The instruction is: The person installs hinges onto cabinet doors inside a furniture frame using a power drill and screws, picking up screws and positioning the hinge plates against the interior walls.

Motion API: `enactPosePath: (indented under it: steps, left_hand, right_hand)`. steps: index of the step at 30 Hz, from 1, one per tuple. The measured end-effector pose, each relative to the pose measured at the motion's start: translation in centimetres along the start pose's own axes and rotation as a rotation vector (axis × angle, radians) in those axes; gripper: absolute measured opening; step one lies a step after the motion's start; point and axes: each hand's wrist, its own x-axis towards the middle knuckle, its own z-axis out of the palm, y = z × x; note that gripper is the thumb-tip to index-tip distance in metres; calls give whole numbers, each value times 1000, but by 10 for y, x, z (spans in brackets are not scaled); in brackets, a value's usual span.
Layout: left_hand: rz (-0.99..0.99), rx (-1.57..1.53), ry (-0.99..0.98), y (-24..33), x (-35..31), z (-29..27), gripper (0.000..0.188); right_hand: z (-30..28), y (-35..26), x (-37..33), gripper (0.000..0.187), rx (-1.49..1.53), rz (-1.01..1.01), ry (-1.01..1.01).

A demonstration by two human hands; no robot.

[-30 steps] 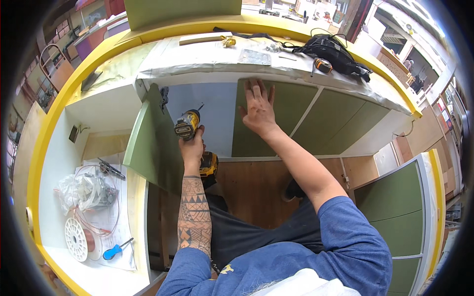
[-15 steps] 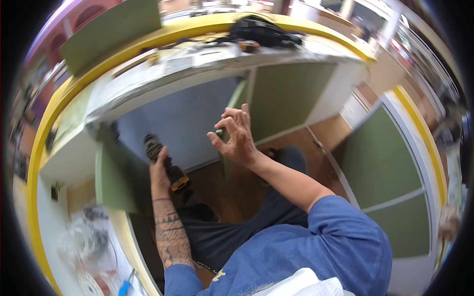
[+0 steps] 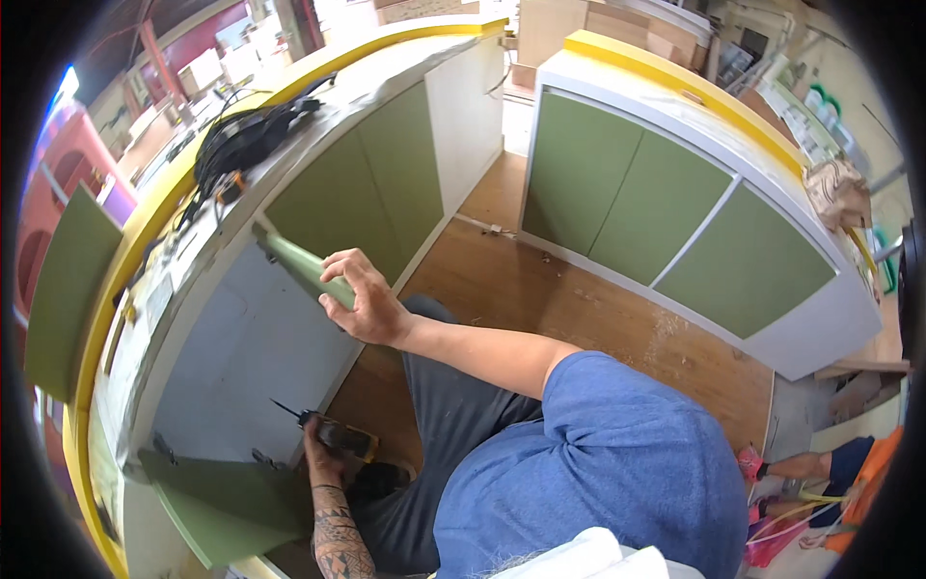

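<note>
My left hand (image 3: 322, 457) is wrapped round a black and yellow cordless drill (image 3: 349, 440), whose long thin bit points left toward the cabinet's pale interior (image 3: 241, 357). Just below the drill, a green cabinet door (image 3: 227, 511) stands swung out, with dark hinges along its inner edge. My right hand (image 3: 368, 301) has its thumb and fingers curled over the free edge of a second open green door (image 3: 301, 264). The bit's tip touches nothing that I can make out.
Black cables and a dark bag (image 3: 246, 145) lie on the yellow-edged countertop. A loose green panel (image 3: 72, 289) leans at the far left. Across the wooden floor (image 3: 502, 280) stands another green-fronted cabinet (image 3: 656, 212). A person in orange (image 3: 880, 473) is at the lower right.
My view has turned to the right, showing more of the opposite cabinet. The drill has tilted so its bit shows. My right hand's fingers have come down onto the door edge.
</note>
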Motion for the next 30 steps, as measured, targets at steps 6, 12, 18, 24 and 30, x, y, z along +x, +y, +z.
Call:
enactPosePath:
  steps: [6, 12, 18, 24, 30]
  left_hand:
    - [-167, -57, -59, -104, 55, 5, 44]
    - [260, 882, -350, -183, 84, -56, 44]
    - [-144, 524, -249, -146, -12, 34, 36]
    - [139, 608, -458, -121, -51, 54, 33]
    - [-361, 598, 74, -145, 27, 14, 37]
  right_hand:
    - [-36, 10, -5, 35, 85, 65, -59]
    - [-75, 52, -53, 48, -246, 252, -167]
    - [-83, 75, -92, 52, -611, 678, -448]
    - [-67, 89, -73, 45, -572, 657, -517]
    - [-69, 91, -69, 41, -503, 621, -538]
